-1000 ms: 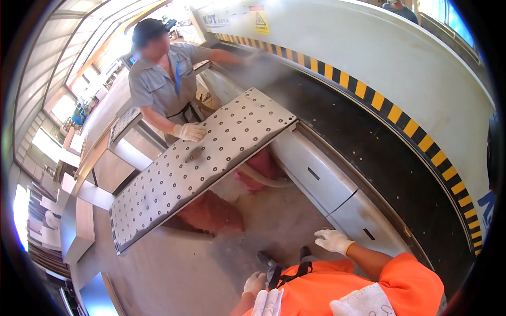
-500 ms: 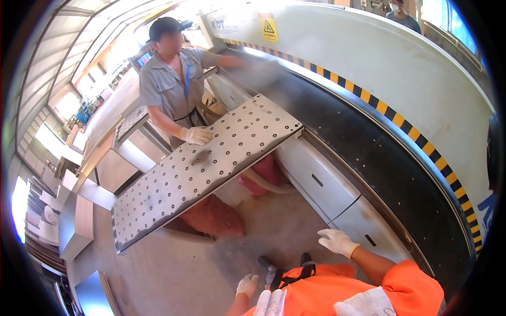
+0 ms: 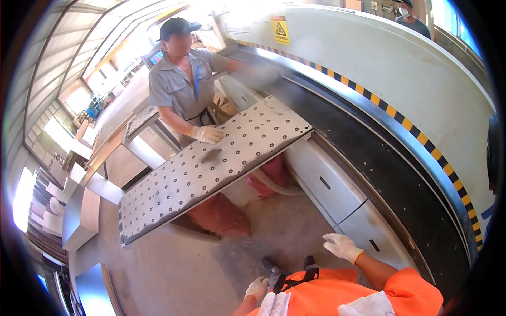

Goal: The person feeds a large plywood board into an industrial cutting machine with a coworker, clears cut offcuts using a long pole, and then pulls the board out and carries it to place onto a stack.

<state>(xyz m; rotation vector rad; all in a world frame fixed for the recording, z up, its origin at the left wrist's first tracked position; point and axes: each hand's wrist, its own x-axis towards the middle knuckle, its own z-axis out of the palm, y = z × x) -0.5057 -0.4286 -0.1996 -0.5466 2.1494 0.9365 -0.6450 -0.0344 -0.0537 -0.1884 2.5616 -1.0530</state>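
My left hand, in a white work glove, hangs low beside my orange top with its fingers loosely apart; nothing shows in it. My right hand, gloved alike, is open in the air beside the machine's pale side panels, its fingers stretched to the left and holding nothing. Beyond both hands, a long grey machine table dotted with dark round spots juts out to the left. Across it, a co-worker in a grey shirt rests a gloved hand on the top; that person's other arm reaches over the dark machine bed and is blurred.
The black machine bed runs along a white machine cover edged with yellow-black stripes. Red bags and a hose lie under the table. Boards and panels stand at left. Another person is at far right.
The whole scene has shifted a little to the right in view. Both my hands keep nearly the same pose, and the co-worker's gloved hand stays on the table.
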